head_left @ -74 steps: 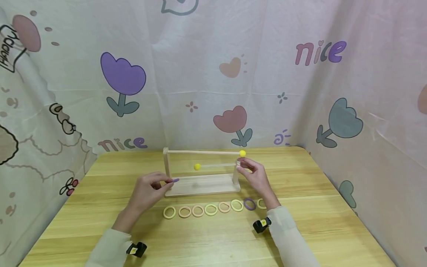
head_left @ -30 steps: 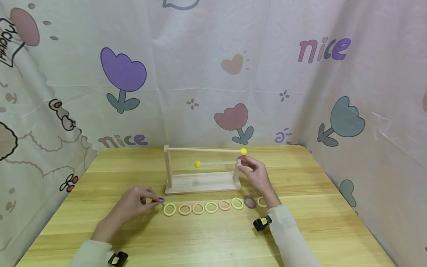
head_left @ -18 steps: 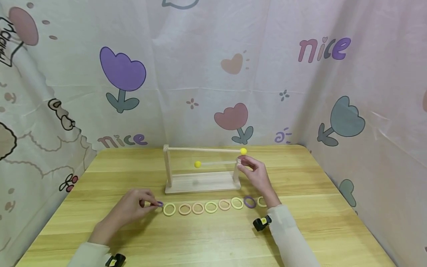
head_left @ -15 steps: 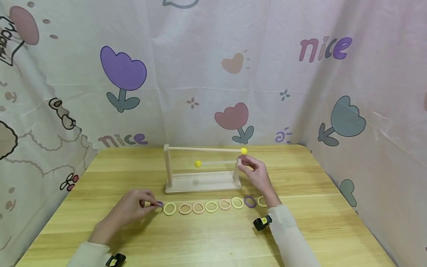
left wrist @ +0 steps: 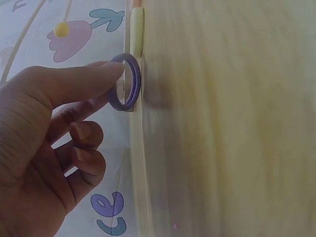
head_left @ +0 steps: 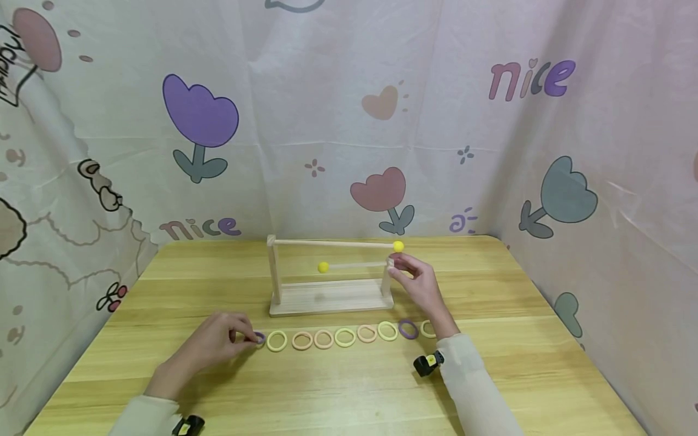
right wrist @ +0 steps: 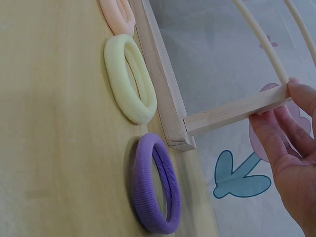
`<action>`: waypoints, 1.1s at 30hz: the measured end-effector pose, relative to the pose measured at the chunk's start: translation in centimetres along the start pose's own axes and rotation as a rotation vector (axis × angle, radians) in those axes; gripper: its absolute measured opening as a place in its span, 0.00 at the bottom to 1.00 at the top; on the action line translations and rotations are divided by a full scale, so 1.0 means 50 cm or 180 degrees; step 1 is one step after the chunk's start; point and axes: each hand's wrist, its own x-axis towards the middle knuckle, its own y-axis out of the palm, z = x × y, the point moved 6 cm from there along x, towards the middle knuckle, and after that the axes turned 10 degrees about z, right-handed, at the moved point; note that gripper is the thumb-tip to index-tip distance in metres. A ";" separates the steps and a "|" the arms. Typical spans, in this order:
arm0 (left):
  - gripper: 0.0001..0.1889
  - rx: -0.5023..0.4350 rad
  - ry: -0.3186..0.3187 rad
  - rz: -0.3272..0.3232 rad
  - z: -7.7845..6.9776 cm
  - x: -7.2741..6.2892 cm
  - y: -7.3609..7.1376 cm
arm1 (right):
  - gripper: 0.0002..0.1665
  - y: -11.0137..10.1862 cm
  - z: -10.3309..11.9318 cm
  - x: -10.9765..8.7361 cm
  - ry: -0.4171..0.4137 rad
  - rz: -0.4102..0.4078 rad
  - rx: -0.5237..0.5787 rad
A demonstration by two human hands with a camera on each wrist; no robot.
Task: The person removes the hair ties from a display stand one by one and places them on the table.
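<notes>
My left hand point(head_left: 215, 339) pinches a purple hair tie point(left wrist: 137, 84) between thumb and forefinger, low over the table at the left end of a row of hair ties. Closest to it lies a yellow hair tie point(head_left: 277, 341). With thumb and fingers, my right hand point(head_left: 418, 287) grips the top of the short right post point(right wrist: 232, 112) of a wooden stand point(head_left: 332, 298). The stand carries two horizontal rods, each tipped with a yellow ball point(head_left: 398, 246); both rods are bare. In the right wrist view, another purple hair tie point(right wrist: 148, 192) lies just before the stand's base.
Several peach and yellow hair ties, such as a peach hair tie point(head_left: 367, 333), continue the row in front of the stand on the wood-grain table point(head_left: 327, 393). The last yellow one point(head_left: 426, 330) is partly behind my right wrist. A printed curtain point(head_left: 305, 109) hangs behind the table.
My left hand has carried the purple hair tie from beside the stand's left post down and left to the row's end, lowering it slightly at the last. The right hand stays on the post.
</notes>
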 end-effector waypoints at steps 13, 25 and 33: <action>0.06 -0.0396 -0.0142 0.0235 0.016 0.002 0.007 | 0.19 -0.001 0.000 0.000 0.0043 -0.0004 -0.0031; 0.05 -0.0539 -0.0217 0.0441 0.027 0.001 0.008 | 0.19 0.000 -0.002 0.002 0.0012 -0.0012 -0.0010; 0.06 -0.0518 -0.0142 0.0477 0.028 0.000 0.011 | 0.19 0.000 -0.003 0.002 0.0034 -0.0025 -0.0012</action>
